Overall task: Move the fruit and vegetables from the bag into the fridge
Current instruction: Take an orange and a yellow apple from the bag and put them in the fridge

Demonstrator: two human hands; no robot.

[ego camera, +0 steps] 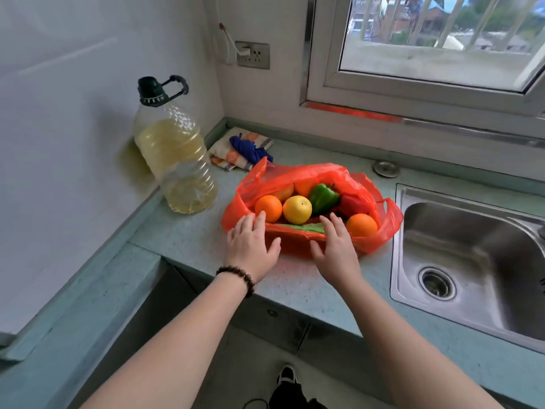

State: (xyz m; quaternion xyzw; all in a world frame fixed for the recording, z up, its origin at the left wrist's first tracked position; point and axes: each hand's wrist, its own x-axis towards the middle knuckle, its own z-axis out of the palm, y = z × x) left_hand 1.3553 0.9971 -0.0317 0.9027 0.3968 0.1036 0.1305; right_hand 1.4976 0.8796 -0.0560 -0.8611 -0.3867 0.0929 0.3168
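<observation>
Both hands rest flat on the near edge of an open red bag of produce on the counter.

Head view: the bag (pixel 298 246) lies open on the green counter (pixel 188 240), between an oil bottle (pixel 174 154) on the left and a steel sink (pixel 472 261) on the right. Inside it sit an orange (pixel 268 208), a yellow citrus (pixel 297 209), a green pepper (pixel 323 197), a red pepper (pixel 352 205), a second orange (pixel 361 225) and something leafy green (pixel 306 228) along the near edge. The left hand (pixel 250 246), with a bead bracelet (pixel 239 277) at the wrist, and the right hand (pixel 336 246) lie apart, fingers straight and spread, pressing the bag's near rim, gripping nothing. A folded cloth (pixel 239 149) lies behind the bag, in the corner.
</observation>
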